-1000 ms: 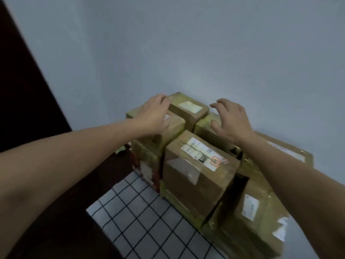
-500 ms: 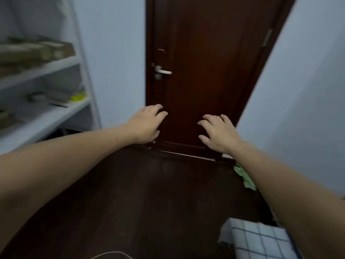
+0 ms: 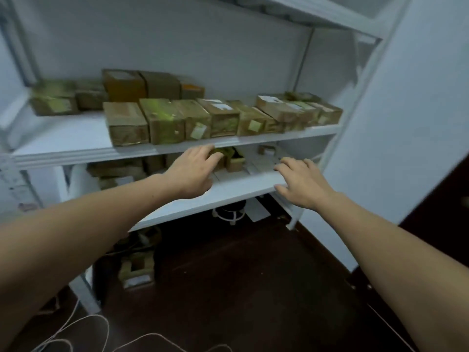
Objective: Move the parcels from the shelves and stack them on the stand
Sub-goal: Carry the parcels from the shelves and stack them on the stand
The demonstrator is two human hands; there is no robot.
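Note:
A white shelf unit fills the view. Its upper shelf (image 3: pixel 76 146) carries several brown cardboard parcels (image 3: pixel 162 120) in rows, wrapped in yellowish tape. The lower shelf (image 3: pixel 243 186) holds a few small parcels (image 3: pixel 236 161) near the middle and more parcels (image 3: pixel 116 168) at the left, partly hidden by my arm. My left hand (image 3: pixel 195 171) reaches out in front of the lower shelf, fingers apart, close to a small parcel (image 3: pixel 220 154) but holding nothing. My right hand (image 3: pixel 302 184) hovers open over the lower shelf's right front edge. The stand is out of view.
A small box (image 3: pixel 137 270) lies on the dark floor under the shelves, next to a white round stool base (image 3: pixel 229 212). A white cord (image 3: pixel 83 326) loops across the floor at the bottom left. A dark door (image 3: pixel 436 209) stands at the right.
The view has swung from the stacked parcels on the stand, past the door, to the shelves. Both hands stay empty and now reach toward the lower shelf.

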